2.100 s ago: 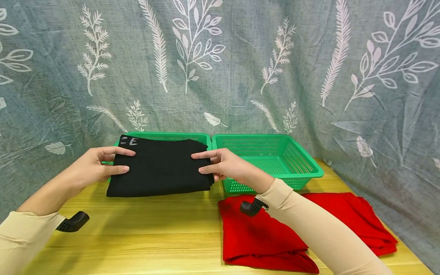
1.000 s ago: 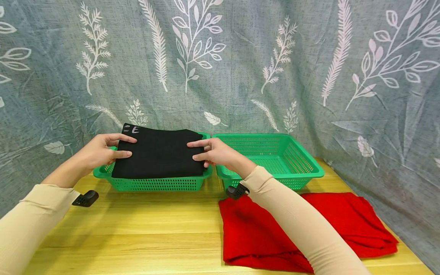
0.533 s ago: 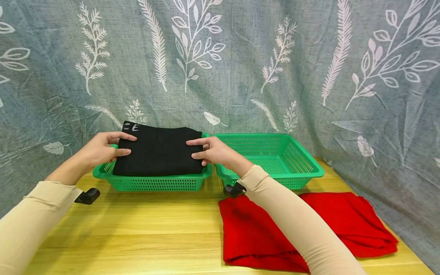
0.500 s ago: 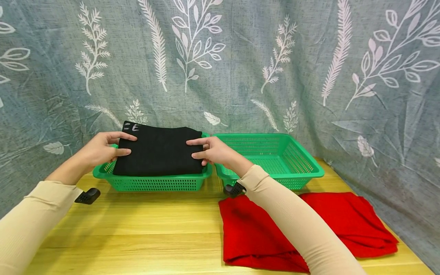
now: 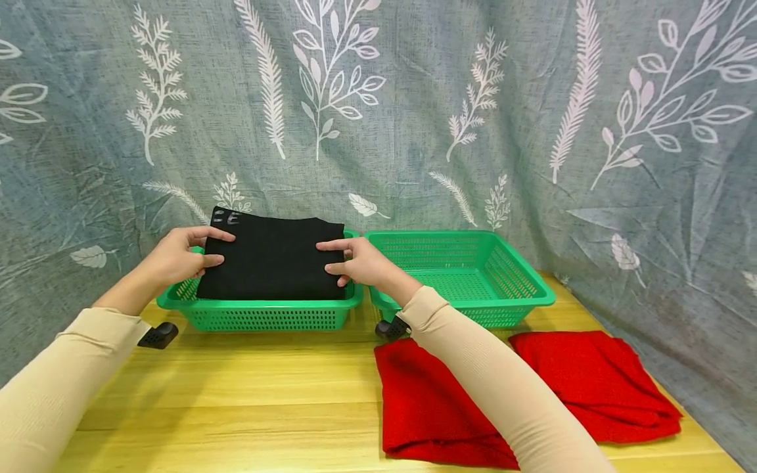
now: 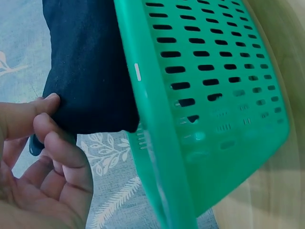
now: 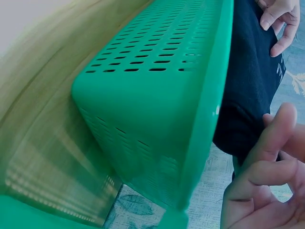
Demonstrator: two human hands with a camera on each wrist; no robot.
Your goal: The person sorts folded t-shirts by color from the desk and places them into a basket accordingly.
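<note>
A folded black cloth (image 5: 272,256) with pale letters at its far left corner sits tilted within the rim of the left green basket (image 5: 266,316), its near edge just behind the front rim. My left hand (image 5: 177,256) pinches its left end between thumb and fingers. At the opposite end, my right hand (image 5: 363,264) grips it likewise. The left wrist view has the cloth (image 6: 90,71) against the inside of the basket rim, thumb and fingers of my left hand (image 6: 52,162) on its edge. In the right wrist view, the layered end meets my right hand (image 7: 267,181).
A second green basket (image 5: 461,318) stands right beside the first, with nothing visible inside. Two folded red cloths (image 5: 432,407) (image 5: 591,378) lie on the wooden table (image 5: 248,407) at the front right, partly behind my right forearm. A patterned grey-green curtain (image 5: 402,118) hangs behind.
Both hands have carried the black cloth forward and then down, from in front of the left basket to within its rim. The last half second shows only a slight lowering.
</note>
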